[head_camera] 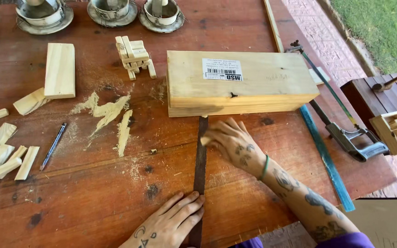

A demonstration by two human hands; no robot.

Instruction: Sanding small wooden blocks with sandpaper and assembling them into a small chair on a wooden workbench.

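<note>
Head view, steeply down, near table

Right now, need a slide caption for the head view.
Left hand and right hand press a dark flat metal strip against a pale wooden block on a sawdust-strewn red table.

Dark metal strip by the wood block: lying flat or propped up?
Flat. The dark metal strip lies on the table, left hand and right hand pressing it.

an open-air woodworking spot, set on a worn red-brown table strewn with sawdust and cut wood offcuts, with a hacksaw at the right edge, brick paving and grass beyond, far right.
</note>
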